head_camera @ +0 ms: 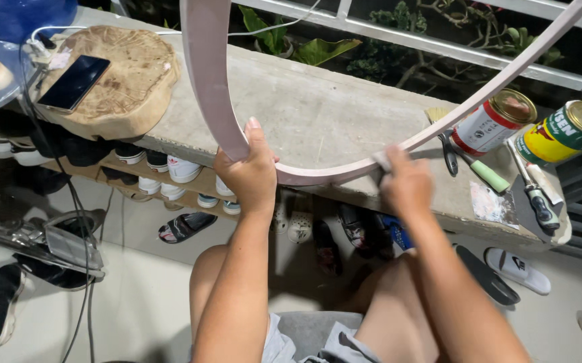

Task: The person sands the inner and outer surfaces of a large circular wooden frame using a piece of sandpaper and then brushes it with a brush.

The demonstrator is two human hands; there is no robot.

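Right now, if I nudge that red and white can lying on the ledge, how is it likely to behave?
The red and white can lies on its side on the concrete ledge, so it would probably roll rather than slide. The scissors against it might check a roll toward you. It looks like metal with its lid on, so likely rigid; its weight can't be judged.

A single head-worn camera looks steeply down and forward from close above the seated person's knees, facing the concrete surface (pixel 344 114), with the floor (pixel 136 296) beneath it.
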